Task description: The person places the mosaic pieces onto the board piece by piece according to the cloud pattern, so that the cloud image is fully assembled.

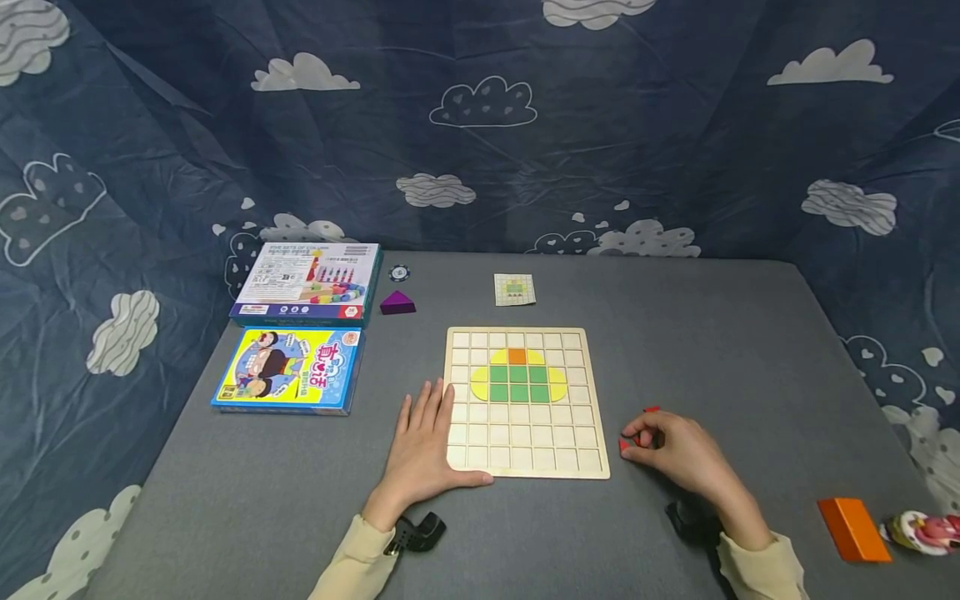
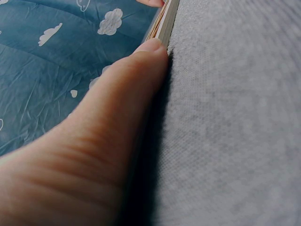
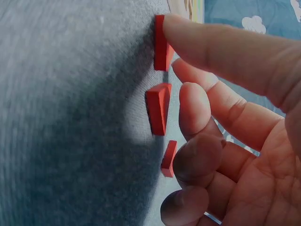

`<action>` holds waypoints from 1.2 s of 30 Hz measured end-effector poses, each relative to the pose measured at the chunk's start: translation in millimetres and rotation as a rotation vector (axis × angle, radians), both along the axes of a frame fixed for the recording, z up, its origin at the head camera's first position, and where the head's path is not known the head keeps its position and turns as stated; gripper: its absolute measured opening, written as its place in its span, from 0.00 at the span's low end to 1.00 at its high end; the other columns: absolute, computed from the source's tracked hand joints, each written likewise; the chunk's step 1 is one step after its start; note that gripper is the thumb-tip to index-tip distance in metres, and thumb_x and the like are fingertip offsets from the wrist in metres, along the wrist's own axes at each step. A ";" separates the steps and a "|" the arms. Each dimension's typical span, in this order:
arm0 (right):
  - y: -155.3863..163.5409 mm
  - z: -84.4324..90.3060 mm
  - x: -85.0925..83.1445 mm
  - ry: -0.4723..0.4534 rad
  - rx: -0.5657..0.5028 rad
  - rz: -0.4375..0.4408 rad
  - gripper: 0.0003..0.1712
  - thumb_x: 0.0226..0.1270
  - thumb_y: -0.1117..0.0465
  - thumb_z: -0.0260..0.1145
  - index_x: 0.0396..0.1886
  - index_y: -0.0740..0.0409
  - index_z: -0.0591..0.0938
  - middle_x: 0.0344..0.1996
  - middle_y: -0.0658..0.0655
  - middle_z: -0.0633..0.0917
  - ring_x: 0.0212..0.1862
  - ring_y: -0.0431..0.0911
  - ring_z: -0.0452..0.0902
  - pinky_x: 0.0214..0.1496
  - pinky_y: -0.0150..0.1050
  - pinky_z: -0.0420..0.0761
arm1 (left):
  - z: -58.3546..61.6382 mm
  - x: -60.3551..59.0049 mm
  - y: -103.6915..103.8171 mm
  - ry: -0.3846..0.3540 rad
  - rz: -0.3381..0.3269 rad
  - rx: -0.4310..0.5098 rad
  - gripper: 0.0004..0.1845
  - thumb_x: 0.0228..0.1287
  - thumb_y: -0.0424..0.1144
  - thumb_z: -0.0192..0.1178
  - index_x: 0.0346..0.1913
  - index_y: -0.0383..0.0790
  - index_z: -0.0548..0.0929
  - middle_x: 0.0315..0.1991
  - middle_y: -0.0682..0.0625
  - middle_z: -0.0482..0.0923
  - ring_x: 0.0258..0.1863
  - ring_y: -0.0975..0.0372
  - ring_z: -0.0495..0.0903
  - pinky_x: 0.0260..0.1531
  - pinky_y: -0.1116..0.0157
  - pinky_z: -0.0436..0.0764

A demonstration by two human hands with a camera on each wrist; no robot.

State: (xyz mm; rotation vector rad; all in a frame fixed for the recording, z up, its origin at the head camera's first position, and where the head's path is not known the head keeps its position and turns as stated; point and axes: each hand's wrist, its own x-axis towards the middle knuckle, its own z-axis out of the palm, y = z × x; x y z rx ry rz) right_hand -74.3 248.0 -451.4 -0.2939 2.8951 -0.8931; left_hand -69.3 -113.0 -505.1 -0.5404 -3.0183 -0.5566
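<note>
A wooden grid board (image 1: 525, 459) lies in the middle of the table, with green squares (image 1: 518, 373), an orange square (image 1: 517, 356) and yellow curved pieces (image 1: 480, 383) in its upper half. My left hand (image 1: 423, 450) rests at the board's lower left corner, fingers straight along the left side, thumb by the near edge. To the right of the board, my right hand (image 1: 678, 450) pinches a small red block (image 3: 161, 43) between thumb and index finger, down at the table. Two more red blocks, a wedge-shaped one (image 3: 158, 109) and a smaller one (image 3: 169, 159), lie beside the curled fingers.
A patterned card (image 1: 514, 290) lies beyond the board. Two boxes, one white and blue (image 1: 303, 283), one yellow and blue (image 1: 288, 368), stand left, near a purple triangular block (image 1: 397, 302) and a round chip (image 1: 399, 272). An orange block (image 1: 853, 530) and a figurine (image 1: 926, 532) sit front right.
</note>
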 end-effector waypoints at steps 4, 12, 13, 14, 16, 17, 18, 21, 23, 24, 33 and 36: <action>-1.5 -0.7 -0.8 0.022 -0.002 -0.007 0.09 0.48 0.58 0.77 0.28 0.51 0.84 0.21 0.44 0.73 0.22 0.36 0.66 0.24 0.33 0.64 | -0.1 -0.1 -0.3 -0.003 -0.001 0.001 0.71 0.35 0.81 0.58 0.75 0.37 0.46 0.75 0.42 0.42 0.73 0.53 0.36 0.68 0.51 0.35; -2.4 -3.7 -0.6 0.024 -0.001 -0.041 0.11 0.47 0.56 0.78 0.29 0.53 0.86 0.21 0.44 0.74 0.23 0.37 0.66 0.24 0.34 0.63 | -1.4 0.1 0.0 -0.006 0.002 0.001 0.71 0.34 0.81 0.57 0.75 0.37 0.45 0.75 0.42 0.42 0.73 0.53 0.35 0.68 0.52 0.34; -2.5 -4.3 -0.5 0.023 0.001 -0.046 0.11 0.46 0.56 0.79 0.29 0.52 0.86 0.21 0.45 0.74 0.23 0.37 0.66 0.24 0.33 0.64 | -1.4 0.2 -0.1 -0.006 0.002 -0.001 0.71 0.34 0.81 0.57 0.75 0.37 0.45 0.75 0.42 0.42 0.73 0.53 0.35 0.68 0.52 0.34; -2.6 -4.9 -0.3 0.024 0.003 -0.049 0.12 0.46 0.55 0.79 0.29 0.52 0.86 0.22 0.45 0.74 0.23 0.37 0.66 0.24 0.33 0.64 | -1.4 0.2 -0.1 -0.006 0.002 -0.002 0.71 0.34 0.81 0.57 0.75 0.37 0.45 0.75 0.42 0.42 0.73 0.53 0.35 0.68 0.52 0.34; -3.1 -5.7 -0.4 0.024 0.006 -0.061 0.12 0.46 0.55 0.79 0.29 0.52 0.86 0.22 0.45 0.75 0.23 0.37 0.66 0.24 0.34 0.63 | -1.2 0.2 -0.2 -0.005 0.002 0.000 0.71 0.34 0.81 0.57 0.75 0.37 0.45 0.75 0.42 0.42 0.73 0.53 0.35 0.68 0.52 0.34; -3.5 -6.0 -0.4 0.027 0.005 -0.064 0.12 0.46 0.55 0.79 0.29 0.52 0.86 0.22 0.46 0.75 0.23 0.37 0.66 0.24 0.34 0.64 | -1.1 0.1 -0.2 -0.005 0.002 0.003 0.71 0.34 0.81 0.57 0.75 0.37 0.45 0.75 0.42 0.42 0.73 0.53 0.35 0.68 0.52 0.34; -3.9 -6.1 -0.5 0.030 0.005 -0.067 0.12 0.46 0.55 0.79 0.29 0.53 0.86 0.22 0.46 0.75 0.24 0.38 0.66 0.24 0.34 0.64 | -0.9 0.1 -0.2 -0.003 0.001 0.005 0.71 0.34 0.81 0.58 0.75 0.37 0.45 0.75 0.42 0.42 0.73 0.53 0.36 0.68 0.52 0.34; -5.2 -6.2 -0.6 0.033 0.003 -0.066 0.10 0.46 0.57 0.79 0.28 0.53 0.86 0.23 0.46 0.75 0.24 0.38 0.66 0.25 0.35 0.64 | -0.6 0.2 0.0 -0.001 -0.001 0.008 0.71 0.34 0.80 0.58 0.75 0.37 0.45 0.75 0.42 0.42 0.73 0.52 0.36 0.68 0.51 0.34; -6.0 -5.9 -0.7 0.036 -0.003 -0.056 0.10 0.47 0.59 0.78 0.28 0.53 0.86 0.24 0.46 0.75 0.24 0.39 0.66 0.25 0.35 0.64 | -0.6 0.3 0.1 -0.001 -0.002 0.008 0.71 0.34 0.80 0.58 0.75 0.37 0.45 0.75 0.42 0.42 0.73 0.53 0.36 0.68 0.51 0.35; -6.4 -5.8 -0.8 0.038 -0.004 -0.052 0.09 0.47 0.60 0.78 0.28 0.52 0.85 0.24 0.47 0.75 0.25 0.39 0.66 0.25 0.35 0.64 | -0.6 0.3 0.2 -0.001 -0.001 0.005 0.71 0.34 0.81 0.58 0.75 0.37 0.45 0.75 0.42 0.42 0.73 0.53 0.36 0.68 0.51 0.35; -8.4 -3.0 -0.1 0.058 -0.003 -0.017 0.13 0.45 0.62 0.79 0.25 0.52 0.80 0.25 0.49 0.74 0.26 0.42 0.66 0.26 0.36 0.64 | 0.3 0.2 0.3 -0.007 -0.001 0.006 0.71 0.34 0.80 0.58 0.75 0.37 0.45 0.75 0.41 0.43 0.73 0.53 0.35 0.68 0.51 0.35; -8.0 -2.1 0.7 0.048 -0.011 -0.023 0.14 0.44 0.62 0.79 0.24 0.51 0.79 0.24 0.49 0.75 0.24 0.40 0.64 0.25 0.35 0.64 | 0.1 0.2 -0.1 -0.009 0.001 0.003 0.71 0.34 0.81 0.58 0.75 0.37 0.45 0.75 0.42 0.42 0.73 0.53 0.35 0.68 0.51 0.34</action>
